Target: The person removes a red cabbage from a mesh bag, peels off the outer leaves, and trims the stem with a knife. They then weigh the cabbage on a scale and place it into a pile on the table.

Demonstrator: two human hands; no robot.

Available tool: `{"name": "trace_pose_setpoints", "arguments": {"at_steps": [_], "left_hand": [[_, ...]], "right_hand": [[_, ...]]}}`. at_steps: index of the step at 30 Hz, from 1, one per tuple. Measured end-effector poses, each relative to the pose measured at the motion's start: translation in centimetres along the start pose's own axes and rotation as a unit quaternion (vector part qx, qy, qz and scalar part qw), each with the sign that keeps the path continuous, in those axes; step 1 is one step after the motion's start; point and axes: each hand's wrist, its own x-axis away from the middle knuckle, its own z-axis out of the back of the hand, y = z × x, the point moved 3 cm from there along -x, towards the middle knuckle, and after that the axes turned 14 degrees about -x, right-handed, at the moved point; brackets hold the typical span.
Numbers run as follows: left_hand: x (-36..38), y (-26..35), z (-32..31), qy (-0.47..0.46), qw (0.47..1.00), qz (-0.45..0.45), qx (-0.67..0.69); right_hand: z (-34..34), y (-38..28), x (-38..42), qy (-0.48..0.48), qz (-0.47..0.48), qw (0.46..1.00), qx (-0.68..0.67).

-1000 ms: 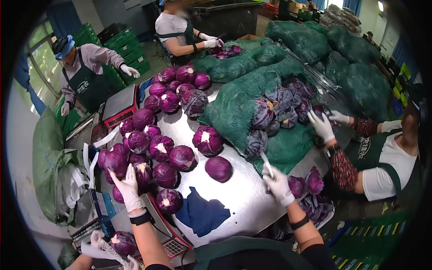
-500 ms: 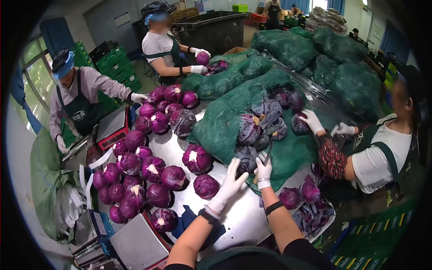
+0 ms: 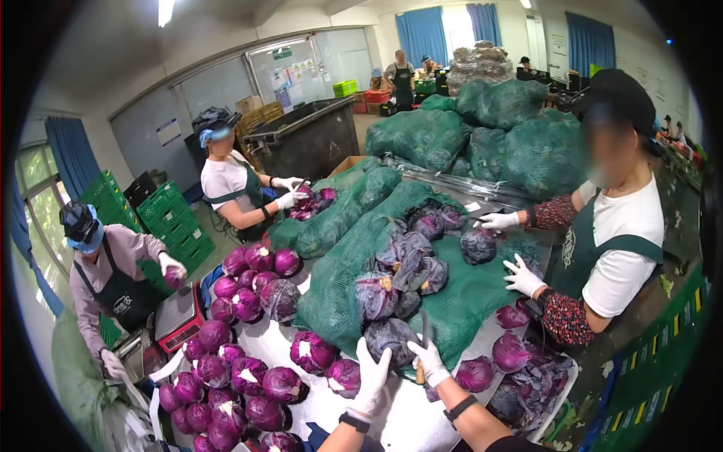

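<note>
My left hand [image 3: 372, 379], in a white glove, has its fingers spread and rests against a dark red cabbage [image 3: 390, 337] that lies at the mouth of an open green net sack [image 3: 343, 264]. My right hand [image 3: 429, 361], also gloved, sits just right of that cabbage and grips a knife [image 3: 424, 329] with the blade pointing up. More untrimmed cabbages [image 3: 410, 256] are heaped in the sack behind it. A trimmed cabbage [image 3: 344, 376] lies on the metal table [image 3: 407, 422] beside my left hand.
A pile of trimmed red cabbages [image 3: 226, 373] covers the table's left side, next to a red scale [image 3: 178, 316]. A co-worker's gloved hands [image 3: 521, 276] work at the right. A tray of cut leaves [image 3: 531, 380] sits near right. Full green sacks [image 3: 482, 128] fill the back.
My left hand left the cabbage pile at the left and crossed over to the cabbage at the sack's mouth. My right hand brought the knife to it. The view tilted upward.
</note>
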Motion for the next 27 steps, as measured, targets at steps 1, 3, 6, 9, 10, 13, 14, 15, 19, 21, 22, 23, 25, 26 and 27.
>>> {"name": "trace_pose_setpoints", "arguments": {"at_steps": [1,3,6,9,10,13,14,15,19,21,22,23,25,26,27], "left_hand": [[1.3,1.5,0.5,-0.006,1.000,-0.007,0.002],[3.7,3.5,1.4,-0.019,0.999,-0.036,0.004],[8.0,9.1,4.4,-0.069,0.985,-0.022,0.159],[12.3,11.6,6.3,-0.130,0.959,0.018,0.250],[14.0,9.0,5.1,-0.092,0.984,-0.009,0.151],[18.7,5.8,4.1,-0.143,0.949,0.136,0.248],[19.9,5.2,4.4,-0.171,0.948,0.147,0.227],[20.9,3.0,3.7,-0.169,0.947,0.155,0.227],[22.6,6.9,8.0,-0.198,0.940,-0.256,-0.111],[21.9,8.9,7.0,-0.329,0.942,0.011,0.070],[21.9,8.8,7.3,-0.283,0.956,0.051,0.056],[21.3,9.5,8.0,-0.223,0.974,0.028,0.021],[21.8,6.9,6.2,-0.166,0.956,-0.092,-0.225],[21.7,6.8,5.9,-0.182,0.953,-0.098,-0.220],[21.6,6.8,5.6,-0.195,0.952,-0.107,-0.212]], "right_hand": [[0.7,-0.6,1.0,0.008,0.023,0.999,0.022],[1.1,-2.9,4.6,0.012,0.024,1.000,0.008],[2.4,-6.3,9.1,0.005,0.078,0.994,0.077],[3.8,-9.4,14.0,0.025,0.120,0.970,0.212],[4.1,-10.2,15.5,0.007,0.129,0.948,0.290],[3.4,-11.1,21.0,-0.036,0.274,0.850,0.448],[3.7,-10.5,22.4,-0.024,0.227,0.849,0.476],[4.6,-9.3,23.2,-0.034,0.229,0.807,0.544],[1.8,-7.0,28.6,-0.169,0.210,0.788,0.553],[0.3,-6.8,29.0,-0.220,0.295,0.749,0.552],[0.6,-6.5,28.3,-0.209,0.282,0.777,0.523],[0.4,-7.2,27.2,-0.187,0.291,0.777,0.526],[3.7,-6.5,23.6,-0.104,0.289,0.758,0.576],[4.7,-6.9,22.0,-0.058,0.267,0.786,0.554],[5.3,-7.6,20.9,-0.015,0.241,0.786,0.570]]}}
